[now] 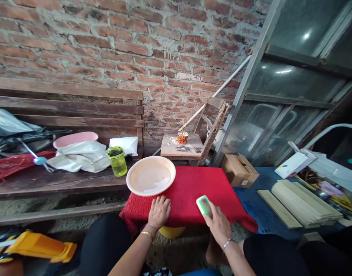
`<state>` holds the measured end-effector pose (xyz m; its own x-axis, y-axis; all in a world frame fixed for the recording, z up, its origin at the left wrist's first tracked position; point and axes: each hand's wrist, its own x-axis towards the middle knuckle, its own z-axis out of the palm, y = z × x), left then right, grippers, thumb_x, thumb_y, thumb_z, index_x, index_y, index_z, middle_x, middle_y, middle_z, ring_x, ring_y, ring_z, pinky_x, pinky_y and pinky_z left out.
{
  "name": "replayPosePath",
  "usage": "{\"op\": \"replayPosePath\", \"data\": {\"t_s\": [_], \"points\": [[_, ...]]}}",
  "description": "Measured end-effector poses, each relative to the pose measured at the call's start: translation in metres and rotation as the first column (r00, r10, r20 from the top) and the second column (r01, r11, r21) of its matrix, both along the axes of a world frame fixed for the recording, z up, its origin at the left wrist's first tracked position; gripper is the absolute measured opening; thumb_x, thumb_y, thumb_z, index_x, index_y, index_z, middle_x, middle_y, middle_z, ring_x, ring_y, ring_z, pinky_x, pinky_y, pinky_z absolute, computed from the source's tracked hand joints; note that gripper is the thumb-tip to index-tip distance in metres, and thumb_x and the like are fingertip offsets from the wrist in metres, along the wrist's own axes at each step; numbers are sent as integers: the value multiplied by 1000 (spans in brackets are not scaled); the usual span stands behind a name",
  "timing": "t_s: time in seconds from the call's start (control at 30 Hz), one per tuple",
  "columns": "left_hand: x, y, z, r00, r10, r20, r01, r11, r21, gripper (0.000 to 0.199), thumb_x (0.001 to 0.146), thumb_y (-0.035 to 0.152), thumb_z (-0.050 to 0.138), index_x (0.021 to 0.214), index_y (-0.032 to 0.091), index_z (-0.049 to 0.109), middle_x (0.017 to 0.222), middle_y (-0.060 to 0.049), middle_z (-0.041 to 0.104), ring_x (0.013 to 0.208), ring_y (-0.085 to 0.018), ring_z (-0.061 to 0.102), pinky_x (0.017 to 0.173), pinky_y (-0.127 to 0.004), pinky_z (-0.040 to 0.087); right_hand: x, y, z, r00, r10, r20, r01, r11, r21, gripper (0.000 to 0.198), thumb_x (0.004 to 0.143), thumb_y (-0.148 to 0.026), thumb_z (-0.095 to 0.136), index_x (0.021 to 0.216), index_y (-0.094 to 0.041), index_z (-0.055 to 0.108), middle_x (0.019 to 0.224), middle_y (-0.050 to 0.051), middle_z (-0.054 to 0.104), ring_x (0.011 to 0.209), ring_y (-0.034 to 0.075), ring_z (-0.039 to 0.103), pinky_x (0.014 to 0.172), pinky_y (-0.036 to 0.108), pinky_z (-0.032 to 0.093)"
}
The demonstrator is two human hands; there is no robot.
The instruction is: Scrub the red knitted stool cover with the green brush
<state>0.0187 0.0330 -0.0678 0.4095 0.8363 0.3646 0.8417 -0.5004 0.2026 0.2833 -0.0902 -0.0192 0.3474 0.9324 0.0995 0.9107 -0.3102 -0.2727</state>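
Observation:
In my right hand (220,226) is a small green-and-white scrub brush (204,206), gripped over the front right part of the red cloth (200,188). Its patterned, bristle-like side faces up. My left hand (159,211) rests palm down on the cloth's front edge, fingers stretched out and holding nothing. Just beyond those fingertips stands a pale round basin (151,176) with what looks like shallow water in it. The cloth covers a low table between my knees.
On the wooden bench (78,184) at left are a green bottle (117,161), a pink basin (75,139) and bags. A small chair (176,147) with a paper cup (182,137) stands behind. At right are a cardboard box (239,170) and stacked boards (306,205).

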Motion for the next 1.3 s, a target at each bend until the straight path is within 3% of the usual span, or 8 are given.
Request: {"op": "replayPosePath", "data": {"t_s": [0.1,0.33,0.5,0.7,0.8,0.93,1.1,1.3], "points": [[-1,1,-1,1000,-10,-6,10,1000,-9,24,97,22,49,110,25,69,108,-6,65,104,-25,58,98,-45,43,4,-4,-6,995,17,98,-11,998,-62,53,98,-42,38,146,-23,48,113,13,68,100,28,69,87,38,52],[2,-1,-7,1000,6,8,-7,1000,29,26,96,20,48,111,24,70,108,-6,65,104,-24,58,101,-45,41,108,-20,17,890,-444,108,452,890,-67,64,96,-49,31,146,-10,46,99,22,69,78,33,71,77,49,54],[-1,-1,-14,999,18,32,-22,994,108,25,94,17,52,110,25,69,107,-5,66,101,-24,60,99,-43,43,17,40,18,999,-33,41,33,999,11,58,99,-44,34,151,-21,42,111,17,69,90,30,71,71,39,54],[-7,0,-27,997,-4,73,-10,982,188,27,93,16,54,113,27,68,108,-4,68,102,-23,63,98,-41,45,-83,102,-3,966,248,77,-242,967,-79,55,95,-38,51,149,-30,48,121,12,68,106,26,68,91,35,50],[-4,2,-28,994,-7,111,-12,985,170,24,95,19,53,112,28,68,106,-3,68,100,-23,63,95,-40,46,-38,101,-6,982,158,105,-146,983,-109,53,95,-42,49,148,-35,50,124,12,68,109,28,67,93,38,49],[-1,7,-23,992,10,126,-20,997,74,22,97,22,50,110,27,68,105,-4,68,102,-24,62,92,-42,48,85,72,10,978,-135,158,158,977,-144,60,99,-43,28,152,-18,45,112,22,69,95,32,71,84,44,51],[-12,16,-28,989,-122,81,114,988,103,26,94,21,53,112,28,69,107,-6,67,103,-24,63,97,-43,49,173,48,26,817,-574,50,575,806,-143,72,97,-55,23,148,-10,45,102,25,69,84,34,72,75,46,53],[-28,18,-43,997,-74,18,70,983,172,34,93,30,57,124,36,68,122,-4,68,118,-26,62,105,-44,47,55,87,-17,999,-50,-20,52,993,109,57,97,-49,37,147,-25,50,111,14,70,94,27,69,80,36,52]]}}
